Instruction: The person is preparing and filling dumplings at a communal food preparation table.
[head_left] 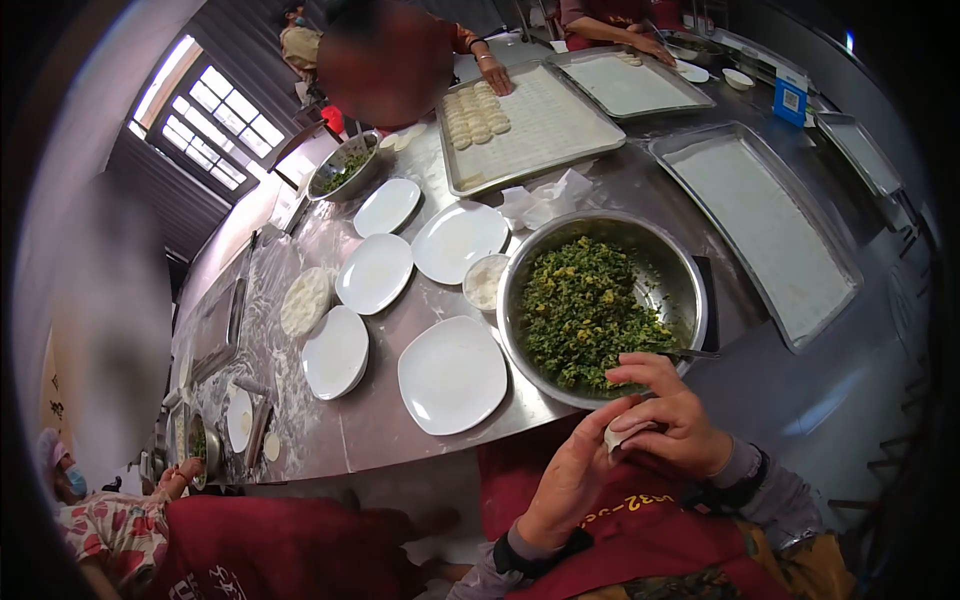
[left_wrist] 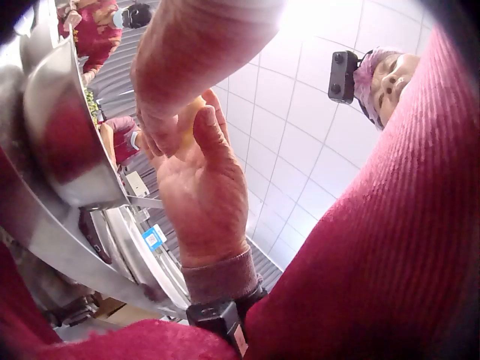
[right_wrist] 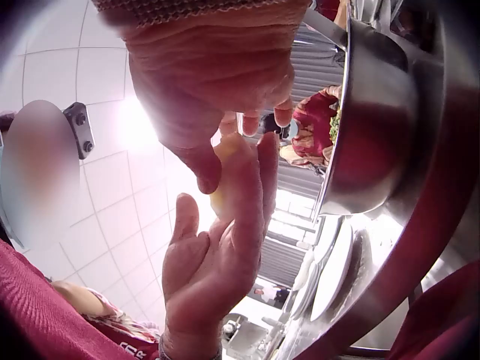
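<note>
A small folded piece of pale dough, like a dumpling [head_left: 622, 434], is between the two hands, in front of the big bowl's near rim. The left hand [head_left: 572, 475] cradles it from the left, fingers pointing up along it. From the other side, the right hand [head_left: 682, 425] pinches its edge with thumb and fingers. The right wrist view shows the yellowish dough [right_wrist: 223, 176] over the left hand's fingers, partly covered. A steel bowl [head_left: 690, 270] of chopped green and yellow filling [head_left: 590, 310] stands just beyond, with a utensil handle [head_left: 695, 354] across its rim.
White plates [head_left: 452, 375] and a small bowl of white powder [head_left: 486, 283] stand left of the big bowl. Farther back is a tray [head_left: 570, 140] with rows of dumplings; another tray [head_left: 760, 220] lies right. People work around the floured steel table [head_left: 370, 430].
</note>
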